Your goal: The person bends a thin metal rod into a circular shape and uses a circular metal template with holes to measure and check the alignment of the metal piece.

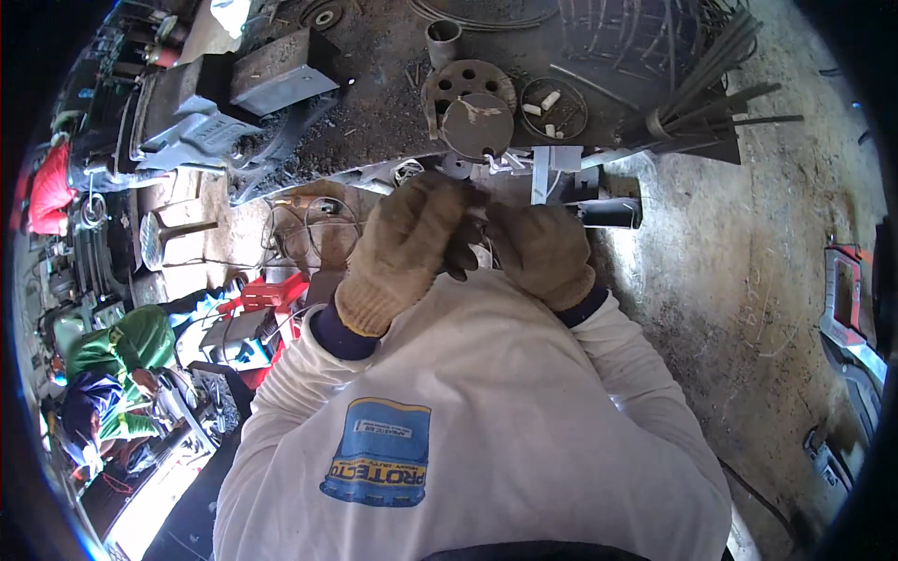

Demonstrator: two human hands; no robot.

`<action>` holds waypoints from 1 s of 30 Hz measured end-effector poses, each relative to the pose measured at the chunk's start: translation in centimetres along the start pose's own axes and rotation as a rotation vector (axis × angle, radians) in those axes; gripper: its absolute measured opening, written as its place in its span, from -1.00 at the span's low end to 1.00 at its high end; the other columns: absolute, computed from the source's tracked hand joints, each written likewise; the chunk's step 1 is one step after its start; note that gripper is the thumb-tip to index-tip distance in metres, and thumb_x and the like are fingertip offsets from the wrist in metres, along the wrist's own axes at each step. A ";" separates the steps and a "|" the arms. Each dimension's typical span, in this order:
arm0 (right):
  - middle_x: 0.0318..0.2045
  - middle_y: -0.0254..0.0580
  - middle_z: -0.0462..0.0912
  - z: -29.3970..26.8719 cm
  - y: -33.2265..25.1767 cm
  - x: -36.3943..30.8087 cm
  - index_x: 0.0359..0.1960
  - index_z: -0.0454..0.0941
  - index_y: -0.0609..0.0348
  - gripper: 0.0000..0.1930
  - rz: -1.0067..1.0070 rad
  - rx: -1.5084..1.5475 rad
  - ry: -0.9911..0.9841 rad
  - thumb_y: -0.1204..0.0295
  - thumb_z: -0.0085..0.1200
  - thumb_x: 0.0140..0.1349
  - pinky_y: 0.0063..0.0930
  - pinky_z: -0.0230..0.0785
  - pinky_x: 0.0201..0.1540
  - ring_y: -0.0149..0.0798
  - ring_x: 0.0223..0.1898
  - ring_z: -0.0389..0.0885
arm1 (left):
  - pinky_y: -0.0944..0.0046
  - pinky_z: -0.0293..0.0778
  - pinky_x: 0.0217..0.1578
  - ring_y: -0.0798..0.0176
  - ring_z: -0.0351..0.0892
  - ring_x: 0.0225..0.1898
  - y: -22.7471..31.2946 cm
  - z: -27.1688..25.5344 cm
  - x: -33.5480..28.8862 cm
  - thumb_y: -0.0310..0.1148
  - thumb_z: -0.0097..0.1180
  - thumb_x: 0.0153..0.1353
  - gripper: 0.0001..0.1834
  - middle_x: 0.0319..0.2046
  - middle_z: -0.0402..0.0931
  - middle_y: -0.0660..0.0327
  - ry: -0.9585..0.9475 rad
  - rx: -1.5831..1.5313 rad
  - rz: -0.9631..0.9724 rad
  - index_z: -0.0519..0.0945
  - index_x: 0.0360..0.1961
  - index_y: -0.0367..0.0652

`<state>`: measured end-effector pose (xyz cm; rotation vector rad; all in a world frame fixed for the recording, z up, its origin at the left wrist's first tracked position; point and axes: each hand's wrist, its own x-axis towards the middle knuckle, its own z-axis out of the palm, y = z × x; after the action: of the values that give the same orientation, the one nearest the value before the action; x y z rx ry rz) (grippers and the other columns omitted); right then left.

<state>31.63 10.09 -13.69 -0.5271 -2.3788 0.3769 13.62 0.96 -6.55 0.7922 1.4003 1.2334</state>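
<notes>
Both my hands wear tan work gloves with dark, stained fingers and meet in front of my chest, short of the bench edge. My left hand (398, 252) has its fingers curled inward, some pointing down. Close against it, my right hand (549, 252) is closed, its fingertips pinched toward the left hand's. A small pale bit shows between the fingertips, too small and too covered to name. On the bench just beyond lie a round metal disc (477, 126) and a larger flange with holes (460, 77). Beside them is a shallow round dish (568, 126) with several white pieces.
A bundle of metal rods (702, 79) juts over the bench's right end. A vise (192, 126) and a steel box section (281, 75) stand at the left. Below the bench edge is a dark pipe (613, 213). At the lower left, a person in green (122, 365) works near a red stand (271, 294).
</notes>
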 end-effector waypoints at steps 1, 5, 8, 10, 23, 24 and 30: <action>-0.58 -0.24 0.51 0.4 -0.1 -0.8 -0.11 0.67 0.13 -0.73 0.171 0.134 0.040 0.26 0.26 0.26 -0.31 0.35 -0.48 -0.22 -0.58 0.48 | 0.38 0.52 -0.48 0.36 0.61 -0.50 0.4 0.4 0.0 -0.11 0.08 0.47 -0.55 -0.39 0.64 0.16 -0.027 0.052 0.086 0.51 0.12 -0.30; -0.54 -0.26 0.56 -0.8 -0.6 -1.8 -0.15 0.64 0.21 -0.68 1.111 0.928 -0.130 0.17 0.05 0.44 -0.41 0.41 -0.48 -0.33 -0.57 0.52 | 0.24 0.56 -0.36 0.27 0.66 -0.41 -2.0 -1.3 -0.3 -0.18 0.25 0.31 -0.45 -0.35 0.67 0.10 0.245 0.402 0.349 0.49 0.22 -0.26; -0.56 -0.30 0.53 0.4 0.3 -1.9 -0.16 0.63 0.26 -0.64 1.229 1.178 -0.093 0.17 0.01 0.44 -0.48 0.36 -0.52 -0.40 -0.59 0.48 | 0.22 0.56 -0.28 0.27 0.65 -0.35 -4.0 -3.2 -1.0 -0.10 0.25 0.31 -0.43 -0.29 0.68 0.09 0.255 0.522 0.124 0.52 0.21 -0.24; -0.54 -0.28 0.56 1.0 0.2 -1.4 -0.16 0.63 0.25 -0.64 1.283 1.188 -0.075 0.16 0.01 0.44 -0.47 0.37 -0.50 -0.40 -0.57 0.50 | 0.42 0.49 -0.36 0.45 0.56 -0.40 -6.3 -3.6 -0.9 -0.15 0.10 0.46 -0.45 -0.13 0.66 0.10 0.175 0.509 0.062 0.43 0.27 -0.37; -0.34 -0.26 0.67 8.9 3.3 -3.2 -0.05 0.63 0.16 -0.76 0.824 1.026 0.051 0.29 0.08 0.41 -0.41 0.53 -0.30 -0.34 -0.32 0.65 | 0.31 0.59 -0.36 0.30 0.64 -0.37 -5.8 -3.0 3.6 0.07 -0.09 0.52 -0.42 -0.27 0.66 0.11 0.144 -0.033 -0.166 0.56 0.09 -0.31; -0.32 -0.25 0.68 9.2 3.4 -3.3 -0.03 0.63 0.17 -0.77 0.648 0.826 0.059 0.33 0.10 0.40 -0.41 0.54 -0.29 -0.33 -0.30 0.66 | 0.31 0.59 -0.36 0.30 0.64 -0.37 -5.7 -2.9 3.8 0.07 -0.09 0.52 -0.42 -0.27 0.66 0.11 0.137 -0.030 -0.167 0.56 0.09 -0.31; -0.21 -0.18 0.70 6.7 1.2 -0.1 0.13 0.52 0.22 -0.62 0.600 0.874 -0.044 0.68 0.06 0.27 -0.44 0.58 -0.23 -0.31 -0.21 0.70 | 0.28 0.60 -0.37 0.28 0.65 -0.37 -5.6 -3.0 4.4 0.21 -0.15 0.49 -0.33 -0.27 0.65 0.11 0.155 -0.139 -0.192 0.58 0.07 -0.25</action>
<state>27.64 10.21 -19.16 -0.7740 -1.7817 1.5927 10.64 2.97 -13.39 0.4633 1.4600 1.2468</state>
